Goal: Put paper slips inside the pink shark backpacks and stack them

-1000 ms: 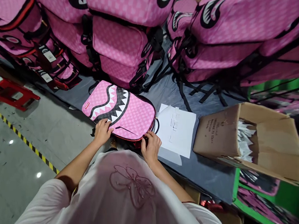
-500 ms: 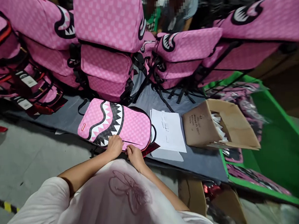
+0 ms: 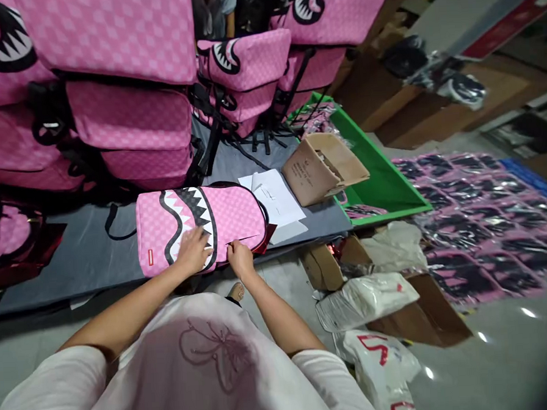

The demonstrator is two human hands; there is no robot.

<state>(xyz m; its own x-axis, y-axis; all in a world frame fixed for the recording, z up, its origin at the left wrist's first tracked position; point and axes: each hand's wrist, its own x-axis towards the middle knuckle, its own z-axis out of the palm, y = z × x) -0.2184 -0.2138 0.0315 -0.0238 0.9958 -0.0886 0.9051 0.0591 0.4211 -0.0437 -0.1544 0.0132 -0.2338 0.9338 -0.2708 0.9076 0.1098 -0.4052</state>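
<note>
A pink checkered backpack (image 3: pixel 237 210) with a black-and-white shark-mouth print lies flat on the grey-covered table in front of me. My left hand (image 3: pixel 193 251) rests on the printed teeth, fingers spread and holding nothing. At the near side of the bag, my right hand (image 3: pixel 241 260) is closed in a pinch at the end of the slanted front-pocket zipper (image 3: pixel 246 237); the zipper pull itself is mostly hidden by the fingers. A black strap loop (image 3: pixel 119 228) sticks out at the left end, and a dark red piece (image 3: pixel 265 239) shows under the right end.
White paper sheets (image 3: pixel 275 199) and an open cardboard box (image 3: pixel 311 172) stand to the right, before a green bin (image 3: pixel 377 181). Pink backpacks (image 3: pixel 131 114) line the table's far side. Boxes and white plastic bags (image 3: pixel 367 298) lie on the floor; wrapped pink packs (image 3: pixel 476 219) lie farther right.
The view has swung to the right. My left hand has moved off the zipper area onto the printed teeth and its fingers have spread. My right hand stays pinched near the zipper.
</note>
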